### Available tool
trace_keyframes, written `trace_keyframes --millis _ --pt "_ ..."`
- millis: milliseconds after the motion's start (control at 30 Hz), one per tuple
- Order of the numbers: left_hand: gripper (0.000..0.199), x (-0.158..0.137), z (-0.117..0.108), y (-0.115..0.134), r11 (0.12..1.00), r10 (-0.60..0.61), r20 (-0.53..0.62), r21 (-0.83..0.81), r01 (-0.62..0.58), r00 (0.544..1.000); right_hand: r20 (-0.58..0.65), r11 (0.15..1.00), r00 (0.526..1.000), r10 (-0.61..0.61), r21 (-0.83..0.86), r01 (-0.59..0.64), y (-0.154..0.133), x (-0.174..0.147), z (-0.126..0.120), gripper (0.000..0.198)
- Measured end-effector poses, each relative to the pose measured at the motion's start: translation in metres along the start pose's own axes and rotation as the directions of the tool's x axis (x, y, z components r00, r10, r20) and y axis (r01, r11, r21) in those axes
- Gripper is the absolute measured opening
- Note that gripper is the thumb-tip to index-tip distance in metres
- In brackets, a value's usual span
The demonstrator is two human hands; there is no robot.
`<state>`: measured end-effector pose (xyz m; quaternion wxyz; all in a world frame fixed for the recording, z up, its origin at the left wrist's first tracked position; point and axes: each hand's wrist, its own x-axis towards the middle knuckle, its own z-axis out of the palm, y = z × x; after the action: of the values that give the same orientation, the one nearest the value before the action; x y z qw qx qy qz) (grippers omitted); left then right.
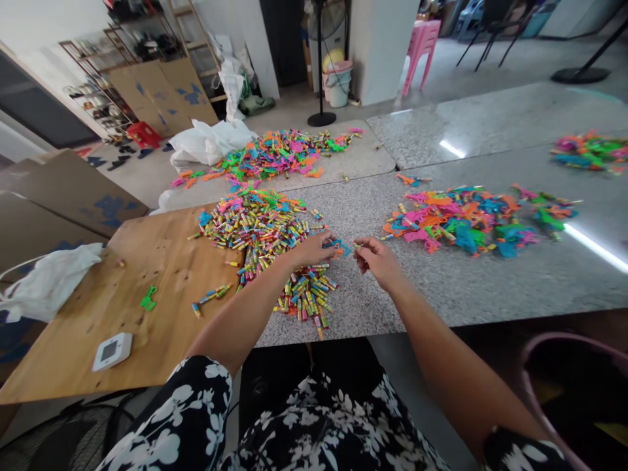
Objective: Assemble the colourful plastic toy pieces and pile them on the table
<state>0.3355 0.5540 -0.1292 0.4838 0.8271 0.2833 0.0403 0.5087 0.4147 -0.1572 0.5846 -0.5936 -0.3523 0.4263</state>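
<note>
My left hand (314,249) is closed at the right edge of a heap of small printed tubes (260,229). Its fingertips grip a small blue plastic piece (346,248), with orange plastic close beside it. Just to the right, my right hand (377,260) is pinched around a small light-coloured piece (357,245), which looks like one of the tubes. The two hands are a short gap apart above the speckled stone table (363,301). More tubes (307,294) lie under and in front of my left wrist.
Colourful plastic pieces with tubes form a pile (466,219) on the right and another heap (279,154) at the back. A wooden board (171,239) on the left bears a green piece (148,298) and a white device with a screen (112,351). A round tub (534,353) stands low right.
</note>
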Motion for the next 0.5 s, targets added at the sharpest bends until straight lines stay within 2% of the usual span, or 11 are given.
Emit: trace_keyframes --millis 67,233,300,367,433,500 --pt "0.04 -0.008 -0.004 0.008 0.998 0.011 0.06 -0.07 -0.007 0.998 0.023 0.999 1.0 -0.008 0.039 0.007 -0.003 -0.001 0.002 0.031" --pt "0.046 -0.017 -0.01 0.017 0.999 0.051 0.065 -0.003 -0.051 0.997 0.118 0.985 0.992 0.043 0.161 -0.062 -0.004 -0.01 0.006 0.032" --pt "0.046 -0.017 -0.01 0.016 0.998 0.068 0.063 0.007 -0.068 0.996 0.166 0.988 0.984 0.059 0.128 -0.081 -0.004 -0.012 0.005 0.033" --pt "0.047 -0.017 -0.01 0.013 0.996 0.084 0.065 0.011 -0.085 0.994 0.19 0.998 0.981 0.044 0.032 -0.051 -0.005 -0.013 0.004 0.031" --pt "0.048 -0.017 -0.01 0.01 0.996 0.085 0.067 0.006 -0.085 0.994 0.144 0.998 0.99 0.0 -0.058 0.009 -0.006 -0.013 0.003 0.03" --pt "0.047 -0.017 -0.009 0.009 0.997 0.075 0.063 -0.004 -0.075 0.995 0.024 0.998 1.0 -0.018 -0.063 0.019 -0.007 -0.011 0.004 0.033"
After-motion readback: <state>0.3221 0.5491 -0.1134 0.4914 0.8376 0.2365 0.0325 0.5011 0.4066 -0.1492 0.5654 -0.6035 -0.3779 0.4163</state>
